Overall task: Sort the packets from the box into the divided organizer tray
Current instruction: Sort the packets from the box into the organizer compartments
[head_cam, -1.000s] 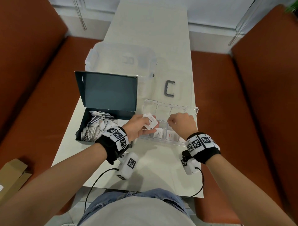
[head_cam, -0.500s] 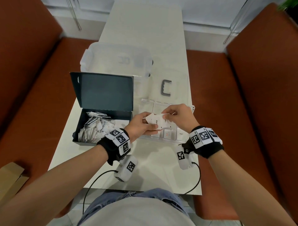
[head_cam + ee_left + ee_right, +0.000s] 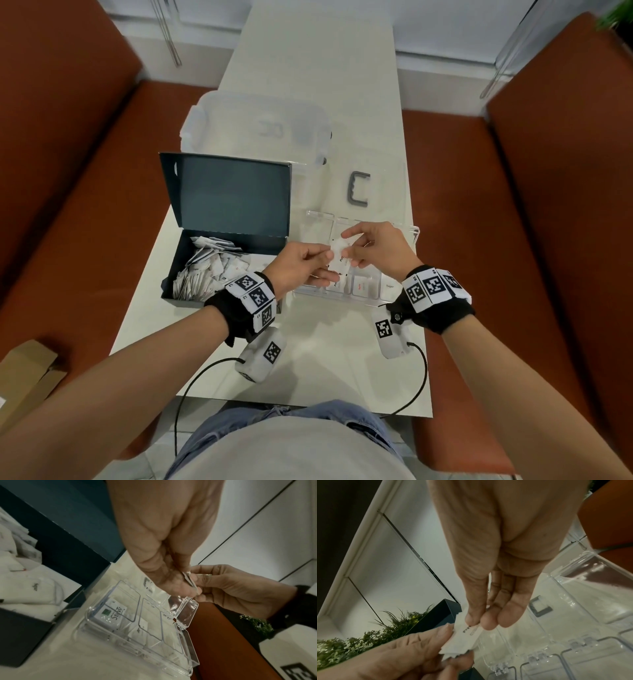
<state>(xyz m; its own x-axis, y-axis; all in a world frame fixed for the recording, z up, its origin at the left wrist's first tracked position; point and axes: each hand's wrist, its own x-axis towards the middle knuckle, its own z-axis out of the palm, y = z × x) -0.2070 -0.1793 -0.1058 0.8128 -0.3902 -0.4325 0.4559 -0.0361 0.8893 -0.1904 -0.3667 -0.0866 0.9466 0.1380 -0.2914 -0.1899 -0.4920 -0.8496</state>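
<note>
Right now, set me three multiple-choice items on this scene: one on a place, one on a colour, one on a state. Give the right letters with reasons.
1. Where is the white packet that both hands hold?
A. above the clear organizer tray
B. inside the dark box
C. flat on the table

2. What colour is the square on the Stevia packet in the tray?
A. red
B. green
C. blue

3. How does the dark box stand?
A. shut
B. lid open, packets inside
C. lid open, nothing inside

Answers:
1 A: the left hand and right hand pinch the packet over the tray's compartments.
2 B: the left wrist view shows a green square beside the printing.
3 B: the lid stands up and a heap of white packets lies inside.
</note>
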